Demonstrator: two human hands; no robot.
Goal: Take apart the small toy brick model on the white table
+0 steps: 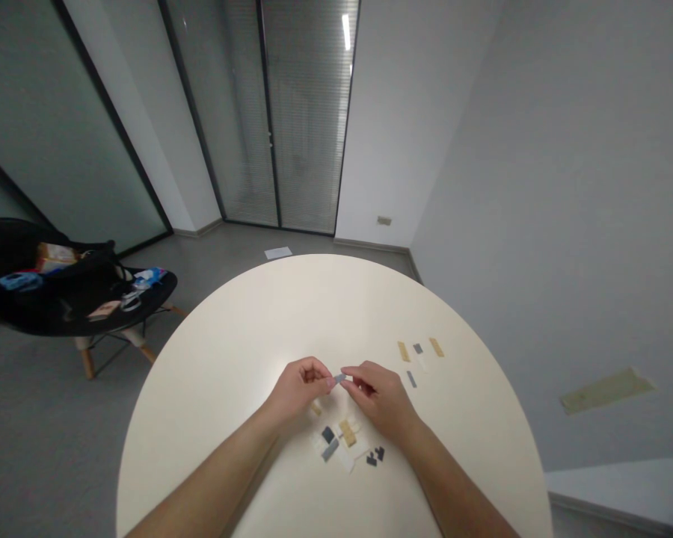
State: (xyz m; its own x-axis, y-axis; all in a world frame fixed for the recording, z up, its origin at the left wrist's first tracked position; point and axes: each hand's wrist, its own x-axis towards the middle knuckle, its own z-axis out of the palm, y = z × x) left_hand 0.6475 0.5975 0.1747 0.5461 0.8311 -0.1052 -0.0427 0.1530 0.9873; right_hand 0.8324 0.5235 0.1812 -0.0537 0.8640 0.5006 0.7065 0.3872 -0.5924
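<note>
Between my two hands, just above the middle of the table, is a small flat grey piece (340, 379). My left hand (303, 385) pinches its left end between thumb and fingertips. At its right end, the thumb and forefinger of my right hand (378, 392) close on it too. Below the hands lies a loose pile of small flat pieces: a tan piece (348, 433), a grey piece (330, 450), a dark piece (328, 434) and some white ones (345, 459). Small black pieces (372, 460) lie at the pile's right. Another tan piece (316, 409) shows partly by my left wrist.
The round cream table (229, 329) fills the lower middle. Apart at its right lie tan strips (404, 352), grey pieces (411, 379) and a faint white one. A black chair (78, 314) with bags and small items stands left. A white wall (566, 224) rises close on the right.
</note>
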